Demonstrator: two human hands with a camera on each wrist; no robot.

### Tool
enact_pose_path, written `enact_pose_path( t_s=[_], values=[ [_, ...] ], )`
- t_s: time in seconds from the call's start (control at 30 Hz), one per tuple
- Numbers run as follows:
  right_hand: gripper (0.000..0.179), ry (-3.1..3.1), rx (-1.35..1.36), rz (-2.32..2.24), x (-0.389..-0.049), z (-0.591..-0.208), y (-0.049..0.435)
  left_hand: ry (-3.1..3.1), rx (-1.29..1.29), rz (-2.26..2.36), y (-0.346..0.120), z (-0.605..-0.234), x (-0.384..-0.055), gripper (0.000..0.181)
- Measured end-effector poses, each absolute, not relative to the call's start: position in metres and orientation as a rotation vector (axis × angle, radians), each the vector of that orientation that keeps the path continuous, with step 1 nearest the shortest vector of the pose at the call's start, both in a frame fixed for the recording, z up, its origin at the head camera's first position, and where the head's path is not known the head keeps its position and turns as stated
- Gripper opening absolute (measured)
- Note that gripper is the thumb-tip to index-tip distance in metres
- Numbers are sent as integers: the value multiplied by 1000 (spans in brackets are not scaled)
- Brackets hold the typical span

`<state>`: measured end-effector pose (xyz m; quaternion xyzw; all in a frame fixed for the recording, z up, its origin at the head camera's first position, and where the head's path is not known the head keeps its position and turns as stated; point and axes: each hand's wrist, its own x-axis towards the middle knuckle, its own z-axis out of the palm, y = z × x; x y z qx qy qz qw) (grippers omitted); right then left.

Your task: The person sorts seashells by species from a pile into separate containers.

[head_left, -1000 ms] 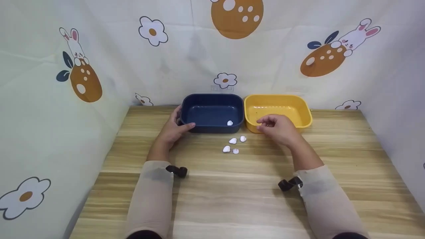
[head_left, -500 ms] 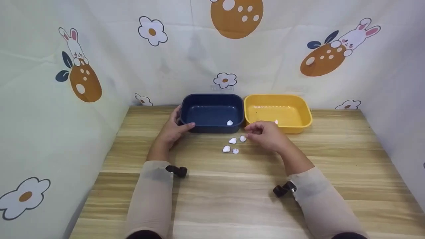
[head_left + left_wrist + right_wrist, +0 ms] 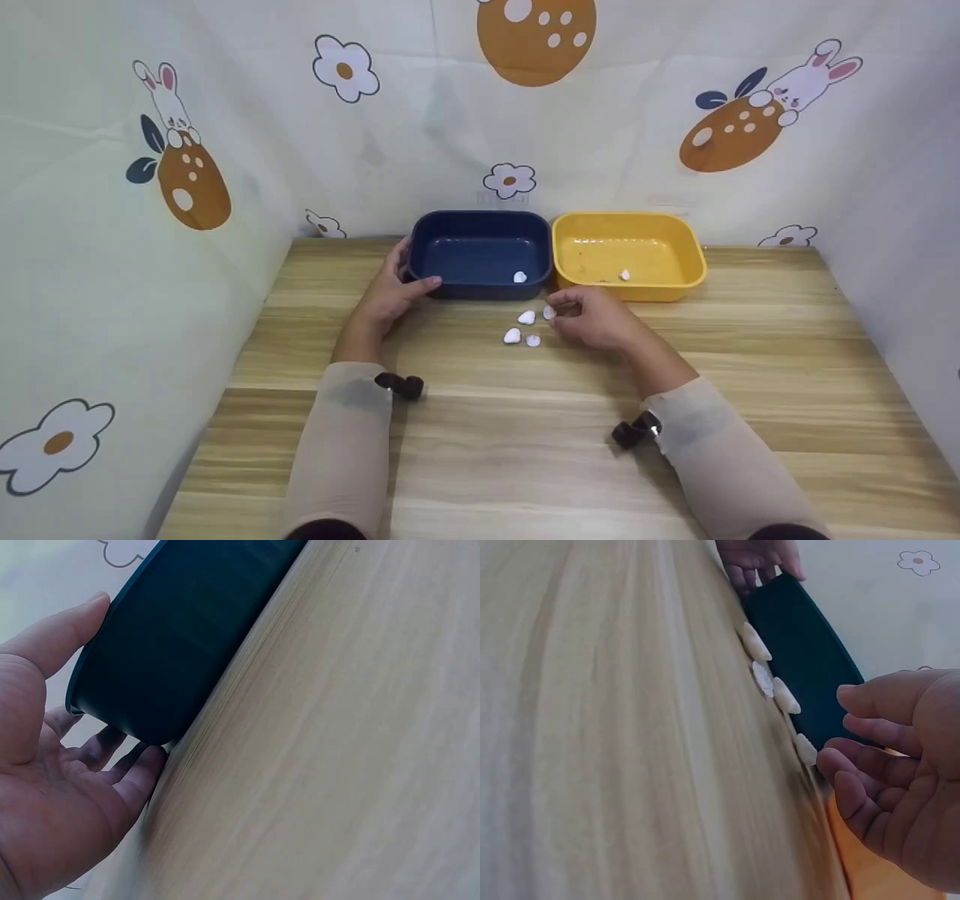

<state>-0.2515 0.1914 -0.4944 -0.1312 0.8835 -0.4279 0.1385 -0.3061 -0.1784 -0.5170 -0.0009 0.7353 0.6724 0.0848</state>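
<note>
Tabletop (image 3: 480, 465) carries the blue bin (image 3: 480, 292), yellow bin (image 3: 660, 294) at its right. Left hand (image 3: 388, 292) grips the blue bin's left; right hand (image 3: 592, 319) (pinch or touch, unclear) reaches a shell (image 3: 548, 313) before it; haste could scatter nearby shells (image 3: 526, 318).

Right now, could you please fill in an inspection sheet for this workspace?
Surface: wood-grain tabletop.
Job's things: dark blue bin and yellow bin side by side; four white shells in front, one shell visible in the blue, at least one in the yellow.
Clutter: nothing seen.
Hands: left hand holds the dark blue bin's end; right hand has its fingers at the rightmost loose shell, pinch unclear.
Cables: nothing seen.
Surroundings: rabbit-print cloth behind and at both sides.
</note>
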Motion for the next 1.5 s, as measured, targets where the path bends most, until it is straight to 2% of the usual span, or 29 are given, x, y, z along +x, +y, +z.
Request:
enact_pose_path(
  t_s=[0.43, 1.03, 1.5],
  values=[
    [45, 2610, -438, -1144, -256, -508, 192, 2215, -17, 1996, -177, -515, -306, 104],
    [18, 2692, -515, -1016, -254, -508, 185, 2213, -9, 1994, -178, -516, -306, 105],
    [24, 2591, -332, -1307, -255, -468, 181, 2244, -24, 1956, -179, -515, -306, 105]
  ],
)
